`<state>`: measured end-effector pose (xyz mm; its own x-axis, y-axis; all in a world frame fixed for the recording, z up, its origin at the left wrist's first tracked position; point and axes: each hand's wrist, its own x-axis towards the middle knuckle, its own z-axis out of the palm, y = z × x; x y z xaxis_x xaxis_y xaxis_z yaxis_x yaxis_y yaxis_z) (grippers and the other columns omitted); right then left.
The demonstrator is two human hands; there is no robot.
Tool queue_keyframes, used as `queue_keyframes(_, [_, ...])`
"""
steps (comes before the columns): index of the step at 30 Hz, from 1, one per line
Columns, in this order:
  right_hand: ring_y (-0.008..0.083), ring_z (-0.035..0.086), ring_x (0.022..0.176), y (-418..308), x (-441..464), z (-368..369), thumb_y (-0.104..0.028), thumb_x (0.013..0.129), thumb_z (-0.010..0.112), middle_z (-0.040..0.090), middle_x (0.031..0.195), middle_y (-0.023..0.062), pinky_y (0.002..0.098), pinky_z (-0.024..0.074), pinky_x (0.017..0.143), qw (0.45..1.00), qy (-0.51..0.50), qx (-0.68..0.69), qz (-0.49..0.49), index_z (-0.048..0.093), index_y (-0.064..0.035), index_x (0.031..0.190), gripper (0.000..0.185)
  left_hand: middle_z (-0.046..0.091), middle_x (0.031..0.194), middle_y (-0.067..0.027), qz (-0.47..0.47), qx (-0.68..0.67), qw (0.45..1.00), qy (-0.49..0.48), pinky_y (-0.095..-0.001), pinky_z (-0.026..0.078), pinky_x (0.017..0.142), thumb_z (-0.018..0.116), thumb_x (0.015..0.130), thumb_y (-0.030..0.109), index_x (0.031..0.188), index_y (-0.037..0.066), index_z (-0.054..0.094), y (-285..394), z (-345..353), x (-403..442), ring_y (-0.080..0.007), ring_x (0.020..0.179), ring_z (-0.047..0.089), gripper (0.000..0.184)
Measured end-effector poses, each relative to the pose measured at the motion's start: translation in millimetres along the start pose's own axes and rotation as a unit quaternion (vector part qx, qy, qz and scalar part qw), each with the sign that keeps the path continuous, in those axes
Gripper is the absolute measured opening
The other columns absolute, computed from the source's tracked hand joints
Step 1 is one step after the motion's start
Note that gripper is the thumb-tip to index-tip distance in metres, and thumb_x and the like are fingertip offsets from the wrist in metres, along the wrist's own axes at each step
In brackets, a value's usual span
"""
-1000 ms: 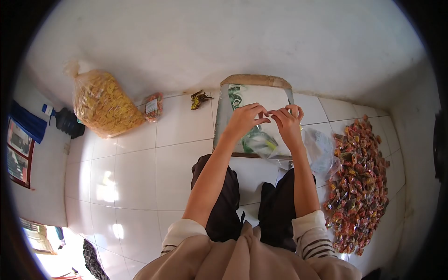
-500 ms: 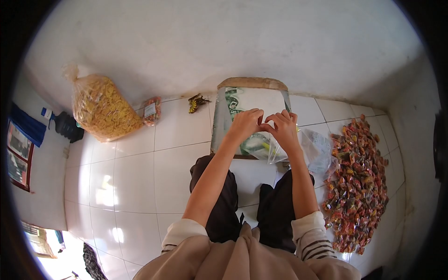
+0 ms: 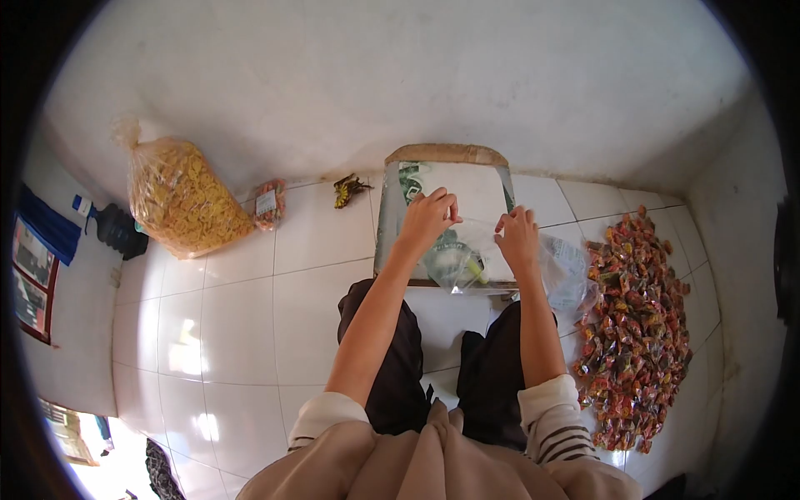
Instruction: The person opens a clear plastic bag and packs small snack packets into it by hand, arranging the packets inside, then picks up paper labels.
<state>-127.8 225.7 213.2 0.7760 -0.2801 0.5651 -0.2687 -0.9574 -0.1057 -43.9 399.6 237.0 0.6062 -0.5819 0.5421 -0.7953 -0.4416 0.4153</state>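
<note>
Head view, clear bag [image 3: 452,271] between both hands [image 3: 429,221] [image 3: 518,240], extending toward person

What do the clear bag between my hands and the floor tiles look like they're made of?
Clear bag: likely thin plastic film with a glossy finish; it's see-through with bright creases.

Floor tiles: probably glazed ceramic, though possibly porcelain; white, smooth and shiny, throwing back bright glare.

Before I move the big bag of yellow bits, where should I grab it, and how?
I'd close a fist around the bunched neck, coming from above. It's narrow and sticks up free, while the rest of the big bag bulges out below, probably too wide for one hand.
</note>
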Motion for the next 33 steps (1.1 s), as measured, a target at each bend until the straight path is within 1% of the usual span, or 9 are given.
queue_keyframes(2, [0.024, 0.057, 0.074, 0.0, 3.4, -9.3, -0.012, 0.077, 0.061, 0.058, 0.071, 0.0093, 0.0377, 0.0437, 0.063, 0.955, -0.211, 0.204, 0.055, 0.061, -0.0049, 0.073, 0.008, 0.05, 0.069, 0.0, -0.02, -0.014, 1.0, -0.007, -0.0339, 0.041, 0.062, 0.073, 0.065, 0.023, 0.069, 0.008, 0.047, -2.1, 0.5, -2.6, -0.0179, 0.061, 0.053, 0.03])
queue_keyframes(6, [0.0242, 0.058, 0.058, 4.3, 12.5, 3.1, -0.011, 0.081, 0.058, 0.058, 0.067, 0.0123, 0.035, 0.0459, 0.054, 0.96, -0.042, 0.277, 0.001, 0.061, -0.0032, 0.079, 0.009, 0.051, 0.075, -0.0014, -0.192, -0.056, 0.977, -0.068, -0.0351, 0.042, 0.065, 0.073, 0.067, 0.022, 0.076, 0.009, 0.047, -4.0, -7.0, -1.2, -0.0201, 0.067, 0.054, 0.03])
queue_keyframes(11, [0.0137, 0.06, 0.059, -8.2, 27.8, -18.3, -0.007, 0.087, 0.05, 0.06, 0.072, 0.011, 0.0281, 0.0455, 0.047, 0.801, -0.065, 0.557, 0.211, 0.061, -0.0041, 0.096, 0.014, 0.045, 0.102, -0.0117, -0.21, 0.07, 0.975, -0.036, -0.0386, 0.047, 0.064, 0.07, 0.073, 0.027, 0.091, 0.01, 0.048, -35.2, 24.7, -11.9, -0.0258, 0.073, 0.059, 0.034])
queue_keyframes(14, [0.0135, 0.06, 0.066, -10.0, 27.5, -11.6, -0.012, 0.092, 0.047, 0.06, 0.081, 0.0109, 0.0246, 0.0515, 0.06, 0.814, -0.06, 0.564, 0.127, 0.058, -0.0024, 0.104, 0.02, 0.041, 0.104, -0.0134, -0.233, -0.119, 0.961, 0.089, -0.0364, 0.049, 0.066, 0.069, 0.075, 0.026, 0.092, 0.008, 0.049, -23.1, 26.8, 2.0, -0.0237, 0.073, 0.061, 0.032])
queue_keyframes(21, [0.0123, 0.059, 0.071, -11.3, 29.4, -13.9, -0.011, 0.091, 0.048, 0.061, 0.087, 0.0102, 0.025, 0.0519, 0.068, 0.837, -0.045, 0.539, 0.08, 0.057, 0.0013, 0.105, 0.021, 0.041, 0.1, -0.0121, -0.123, -0.159, 0.968, 0.148, -0.0271, 0.05, 0.057, 0.072, 0.071, 0.011, 0.097, 0.007, 0.044, -43.0, 30.4, 7.6, -0.0167, 0.058, 0.058, 0.038])
queue_keyframes(27, [0.0162, 0.062, 0.068, -10.8, 41.3, -20.4, -0.002, 0.09, 0.045, 0.061, 0.087, 0.0104, 0.0257, 0.0512, 0.065, 0.807, -0.023, 0.582, 0.097, 0.058, 0.0029, 0.1, 0.017, 0.039, 0.098, -0.0129, -0.233, -0.318, 0.891, 0.224, -0.0277, 0.049, 0.054, 0.055, 0.078, -0.005, 0.097, 0.003, 0.041, -53.3, 23.9, 23.3, -0.0181, 0.056, 0.056, 0.025])
queue_keyframes(29, [0.0183, 0.063, 0.076, -16.8, 50.4, -21.5, 0.005, 0.087, 0.041, 0.06, 0.094, 0.0129, 0.0272, 0.052, 0.066, 0.748, -0.026, 0.645, 0.156, 0.056, 0.0041, 0.1, 0.019, 0.038, 0.099, -0.0131, -0.119, -0.19, 0.926, 0.304, -0.0306, 0.052, 0.065, 0.043, 0.078, -0.015, 0.099, 0.003, 0.041, -59.4, 13.7, 32.3, -0.0208, 0.069, 0.058, 0.028])
queue_keyframes(30, [0.0183, 0.063, 0.076, -22.5, 55.5, -23.1, 0.005, 0.087, 0.041, 0.06, 0.094, 0.0129, 0.0272, 0.052, 0.066, 0.748, -0.024, 0.645, 0.156, 0.056, 0.0041, 0.1, 0.019, 0.038, 0.104, -0.0126, -0.133, -0.372, 0.872, 0.289, -0.0353, 0.049, 0.082, 0.038, 0.076, -0.02, 0.097, 0.002, 0.043, -29.2, -10.8, 35.3, -0.0254, 0.093, 0.055, 0.031])
queue_keyframes(33, [0.0227, 0.06, 0.089, -37.6, 63.7, -34.8, 0.012, 0.083, 0.036, 0.057, 0.102, 0.0155, 0.0303, 0.0517, 0.071, 0.785, 0.219, 0.578, 0.04, 0.053, 0.0045, 0.098, 0.023, 0.038, 0.112, -0.0132, 0.087, -0.174, 0.927, 0.319, -0.0378, 0.042, 0.094, 0.034, 0.072, -0.023, 0.096, 0.003, 0.047, -25.1, -20.1, 28.5, -0.0287, 0.112, 0.045, 0.038])
